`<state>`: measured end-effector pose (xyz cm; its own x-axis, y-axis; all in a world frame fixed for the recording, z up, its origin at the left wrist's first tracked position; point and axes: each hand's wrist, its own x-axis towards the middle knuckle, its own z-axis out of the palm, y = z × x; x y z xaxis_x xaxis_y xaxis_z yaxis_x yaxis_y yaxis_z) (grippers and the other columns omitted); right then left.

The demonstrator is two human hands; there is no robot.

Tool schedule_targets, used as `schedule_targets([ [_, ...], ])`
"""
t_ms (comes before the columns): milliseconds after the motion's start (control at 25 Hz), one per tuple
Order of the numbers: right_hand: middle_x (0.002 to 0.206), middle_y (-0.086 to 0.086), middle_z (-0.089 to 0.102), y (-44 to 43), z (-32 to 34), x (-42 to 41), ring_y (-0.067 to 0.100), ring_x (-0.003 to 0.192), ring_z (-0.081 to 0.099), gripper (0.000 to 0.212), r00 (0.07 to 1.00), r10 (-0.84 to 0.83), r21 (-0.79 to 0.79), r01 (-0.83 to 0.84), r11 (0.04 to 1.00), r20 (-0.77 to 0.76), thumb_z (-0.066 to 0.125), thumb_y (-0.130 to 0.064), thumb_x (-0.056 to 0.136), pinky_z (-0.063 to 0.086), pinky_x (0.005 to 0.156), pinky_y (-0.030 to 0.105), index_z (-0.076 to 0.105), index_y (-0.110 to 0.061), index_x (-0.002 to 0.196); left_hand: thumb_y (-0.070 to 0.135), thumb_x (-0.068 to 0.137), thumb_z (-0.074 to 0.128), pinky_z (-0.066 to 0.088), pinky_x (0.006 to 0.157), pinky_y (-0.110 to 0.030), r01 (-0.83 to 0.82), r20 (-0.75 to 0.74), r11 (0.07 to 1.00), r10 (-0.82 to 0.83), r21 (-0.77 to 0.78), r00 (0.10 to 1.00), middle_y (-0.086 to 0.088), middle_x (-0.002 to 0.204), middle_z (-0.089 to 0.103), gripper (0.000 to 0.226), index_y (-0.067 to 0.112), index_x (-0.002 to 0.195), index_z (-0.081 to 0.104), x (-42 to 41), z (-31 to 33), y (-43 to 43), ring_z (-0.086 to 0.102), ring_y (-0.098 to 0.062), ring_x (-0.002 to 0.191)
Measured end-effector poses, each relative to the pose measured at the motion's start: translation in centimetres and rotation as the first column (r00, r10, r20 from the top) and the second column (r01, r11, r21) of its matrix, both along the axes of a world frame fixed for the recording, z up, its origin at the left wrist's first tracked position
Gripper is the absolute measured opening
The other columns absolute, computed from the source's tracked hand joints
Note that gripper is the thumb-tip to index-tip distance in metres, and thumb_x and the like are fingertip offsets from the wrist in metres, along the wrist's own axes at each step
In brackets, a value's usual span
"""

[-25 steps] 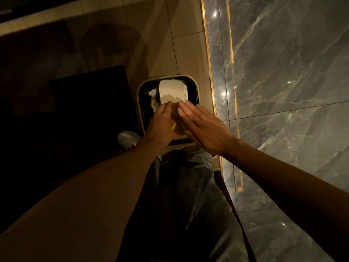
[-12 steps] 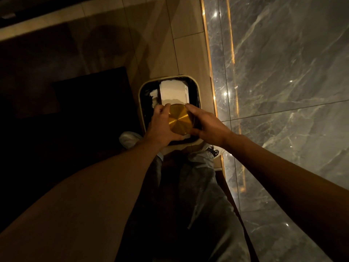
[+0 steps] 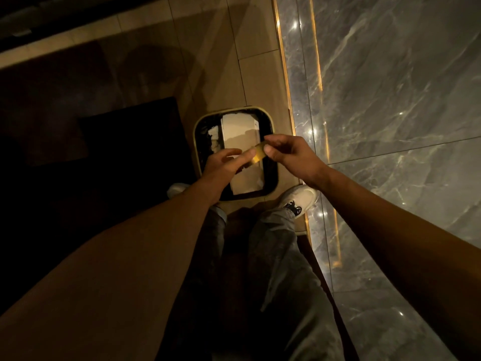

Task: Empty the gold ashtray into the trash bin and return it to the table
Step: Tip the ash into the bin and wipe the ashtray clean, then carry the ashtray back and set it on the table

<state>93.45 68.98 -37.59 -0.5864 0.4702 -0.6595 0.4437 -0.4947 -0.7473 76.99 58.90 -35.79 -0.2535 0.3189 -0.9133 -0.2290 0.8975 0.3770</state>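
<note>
The gold ashtray (image 3: 257, 153) hangs tilted on edge over the open trash bin (image 3: 200, 126), so only a narrow gold sliver of it shows. My left hand (image 3: 223, 164) grips its left side and my right hand (image 3: 291, 155) pinches its right side between thumb and fingers. The bin is rectangular with a pale rim and a black liner. A large white box and crumpled white paper lie inside it. The ashtray's inside is hidden.
The bin stands on tan floor tiles close to a grey marble wall (image 3: 390, 100) with a gold trim strip on the right. A dark mat (image 3: 130, 136) lies to the bin's left. My white shoe (image 3: 299, 198) and grey trousers are just in front of the bin.
The ashtray's round gold base faced up half a second ago; now it is turned on edge. My right hand went from lying flat on it to pinching its side.
</note>
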Motion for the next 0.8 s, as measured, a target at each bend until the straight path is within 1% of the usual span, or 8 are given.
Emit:
schedule_targets([
  [80, 0.106, -0.002, 0.069, 0.2, 0.2, 0.0, 0.003, 0.101, 0.064, 0.024, 0.999, -0.034, -0.018, 0.034, 0.999, 0.029, 0.061, -0.019, 0.094, 0.049, 0.090, 0.020, 0.065, -0.016, 0.117, 0.059, 0.065, 0.075, 0.050, 0.100, -0.040, -0.079, 0.018, 0.997, 0.079, -0.012, 0.997, -0.005, 0.110, 0.072, 0.050, 0.020, 0.098, 0.072, 0.1, 0.6, 0.7, 0.067, -0.020, 0.105],
  [160, 0.104, 0.002, 0.069, 0.2, 0.8, 0.1, 0.012, 0.102, 0.062, 0.013, 0.996, -0.066, -0.023, 0.068, 0.997, 0.061, 0.061, -0.025, 0.095, 0.048, 0.093, 0.028, 0.070, -0.022, 0.104, 0.056, 0.074, 0.071, 0.050, 0.100, -0.037, -0.130, 0.017, 0.991, 0.131, -0.034, 0.991, -0.004, 0.111, 0.071, 0.035, 0.024, 0.088, 0.070, 0.1, 1.1, 1.4, 0.066, -0.019, 0.105],
  [280, 0.094, 0.001, 0.067, 0.2, 2.1, -0.1, 0.020, 0.098, 0.063, 0.009, 0.988, -0.124, -0.035, 0.127, 0.991, 0.094, 0.061, -0.031, 0.094, 0.051, 0.092, 0.037, 0.068, -0.026, 0.092, 0.052, 0.088, 0.058, 0.049, 0.093, -0.031, -0.123, 0.046, 0.990, 0.126, -0.064, 0.991, -0.005, 0.120, 0.066, 0.024, 0.029, 0.086, 0.065, 0.0, 2.5, 2.5, 0.063, -0.019, 0.110],
  [360, 0.094, 0.001, 0.067, 0.6, 3.2, -0.4, 0.020, 0.095, 0.064, 0.016, 0.979, -0.161, -0.044, 0.168, 0.985, 0.124, 0.060, -0.035, 0.094, 0.054, 0.085, 0.035, 0.066, -0.020, 0.094, 0.044, 0.095, 0.050, 0.046, 0.098, -0.034, -0.144, 0.027, 0.989, 0.146, -0.041, 0.989, -0.005, 0.128, 0.062, 0.021, 0.028, 0.096, 0.064, 0.0, 3.4, 3.0, 0.057, -0.021, 0.119],
  [440, 0.097, 0.001, 0.066, 1.0, 4.5, -0.6, 0.021, 0.095, 0.064, 0.023, 0.974, -0.166, -0.045, 0.175, 0.984, 0.157, 0.057, -0.039, 0.095, 0.054, 0.075, 0.028, 0.064, -0.016, 0.095, 0.036, 0.099, 0.045, 0.041, 0.107, -0.037, -0.176, 0.001, 0.984, 0.176, 0.016, 0.984, -0.002, 0.137, 0.057, 0.029, 0.026, 0.121, 0.062, 0.2, 4.4, 3.5, 0.052, -0.021, 0.126],
  [520, 0.098, 0.002, 0.064, 1.5, 5.7, -0.6, 0.021, 0.090, 0.064, 0.026, 0.964, -0.177, -0.025, 0.185, 0.982, 0.200, 0.055, -0.040, 0.096, 0.052, 0.068, 0.025, 0.062, -0.016, 0.094, 0.036, 0.099, 0.045, 0.042, 0.108, -0.037, -0.156, -0.006, 0.986, 0.157, 0.063, 0.988, -0.001, 0.142, 0.053, 0.038, 0.028, 0.135, 0.053, 0.2, 5.5, 3.7, 0.051, -0.021, 0.129],
  [640, 0.101, 0.009, 0.062, 2.2, 8.0, -0.3, 0.023, 0.080, 0.063, 0.026, 0.949, -0.194, 0.009, 0.198, 0.980, 0.248, 0.055, -0.037, 0.096, 0.053, 0.068, 0.033, 0.059, -0.015, 0.108, 0.036, 0.092, 0.055, 0.044, 0.106, -0.039, -0.017, -0.024, 0.993, 0.020, 0.116, 1.000, -0.003, 0.145, 0.048, 0.048, 0.036, 0.139, 0.047, 0.3, 7.7, 3.4, 0.050, -0.023, 0.130],
  [800, 0.093, 0.005, 0.063, 2.8, 12.0, 0.1, 0.020, 0.077, 0.064, 0.015, 0.955, -0.150, 0.038, 0.145, 0.989, 0.256, 0.049, -0.030, 0.099, 0.056, 0.072, 0.036, 0.062, -0.022, 0.102, 0.019, 0.066, 0.085, 0.047, 0.104, -0.045, 0.263, -0.111, 0.938, -0.243, 0.228, 0.964, -0.006, 0.141, 0.049, 0.093, 0.029, 0.145, 0.036, 0.5, 11.0, 2.5, 0.052, -0.023, 0.126],
])
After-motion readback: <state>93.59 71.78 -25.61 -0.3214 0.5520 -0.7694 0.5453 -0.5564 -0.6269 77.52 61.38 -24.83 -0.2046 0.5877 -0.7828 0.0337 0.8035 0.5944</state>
